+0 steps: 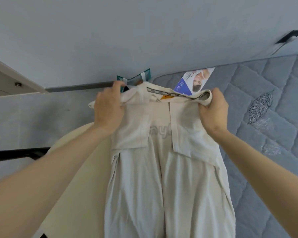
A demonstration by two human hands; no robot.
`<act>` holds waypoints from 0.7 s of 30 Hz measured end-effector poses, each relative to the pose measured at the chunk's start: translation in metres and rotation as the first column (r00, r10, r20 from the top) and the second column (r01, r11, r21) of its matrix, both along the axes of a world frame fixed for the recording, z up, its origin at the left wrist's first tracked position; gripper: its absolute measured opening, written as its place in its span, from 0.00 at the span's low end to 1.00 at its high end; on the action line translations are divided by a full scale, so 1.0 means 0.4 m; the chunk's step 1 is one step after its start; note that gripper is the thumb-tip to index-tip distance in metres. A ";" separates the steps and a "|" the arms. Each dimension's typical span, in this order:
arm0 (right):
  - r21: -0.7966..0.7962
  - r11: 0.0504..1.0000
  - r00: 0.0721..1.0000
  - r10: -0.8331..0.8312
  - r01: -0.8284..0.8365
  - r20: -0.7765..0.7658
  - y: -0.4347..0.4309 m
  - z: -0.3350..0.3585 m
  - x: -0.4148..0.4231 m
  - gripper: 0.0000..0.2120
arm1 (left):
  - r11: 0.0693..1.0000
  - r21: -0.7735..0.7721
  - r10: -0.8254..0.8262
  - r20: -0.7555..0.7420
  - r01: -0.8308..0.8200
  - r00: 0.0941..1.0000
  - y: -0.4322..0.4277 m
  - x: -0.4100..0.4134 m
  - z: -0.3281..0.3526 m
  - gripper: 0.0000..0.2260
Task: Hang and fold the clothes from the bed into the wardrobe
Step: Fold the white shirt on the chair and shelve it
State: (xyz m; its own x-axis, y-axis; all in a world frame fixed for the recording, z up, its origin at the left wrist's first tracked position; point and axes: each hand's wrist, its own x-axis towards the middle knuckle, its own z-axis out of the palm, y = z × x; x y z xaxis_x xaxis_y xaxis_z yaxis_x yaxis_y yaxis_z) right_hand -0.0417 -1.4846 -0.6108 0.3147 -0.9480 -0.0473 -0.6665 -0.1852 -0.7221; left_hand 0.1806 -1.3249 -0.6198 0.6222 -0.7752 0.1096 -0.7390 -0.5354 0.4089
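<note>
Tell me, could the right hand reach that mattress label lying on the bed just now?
Probably not at once: the right hand is gripping the cream shirt. The mattress label lies uncovered just beyond it, so letting go should free the way.

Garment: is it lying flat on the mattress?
No. The garment hangs in the air, gripped at its top by the left hand and right hand, beside the mattress.

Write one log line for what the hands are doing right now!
left hand: gripping collar | right hand: gripping collar | white shirt: held up, hanging down | mattress: behind, right | step: not yet hung
</note>
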 end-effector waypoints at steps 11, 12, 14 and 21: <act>-0.010 0.995 0.919 0.090 -0.102 -0.384 0.342 -0.066 -0.303 0.13 | 0.789 0.269 -0.489 -0.271 0.553 0.829 0.333 -0.264 -0.067 0.34; 0.040 0.991 0.876 0.129 -0.124 -0.464 0.362 -0.077 -0.327 0.11 | 0.712 0.376 -0.486 -0.346 0.593 0.803 0.355 -0.274 -0.082 0.31; 0.190 0.971 0.764 0.230 -0.142 -0.603 0.397 -0.091 -0.365 0.07 | 0.567 0.520 -0.488 -0.413 0.639 0.769 0.392 -0.289 -0.105 0.26; 0.207 0.973 0.822 0.203 -0.106 -0.532 0.387 -0.044 -0.341 0.21 | 0.976 0.093 -0.176 -0.179 0.195 0.968 0.359 -0.317 -0.096 0.10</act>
State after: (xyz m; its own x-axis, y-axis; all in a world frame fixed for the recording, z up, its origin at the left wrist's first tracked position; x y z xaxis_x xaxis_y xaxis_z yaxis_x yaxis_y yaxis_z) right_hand -0.1780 -1.3297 -0.6284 0.3330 -0.8528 -0.4024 -0.9321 -0.2333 -0.2770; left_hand 0.0539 -1.1812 -0.6582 0.4685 -0.8802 -0.0758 -0.7549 -0.4435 0.4831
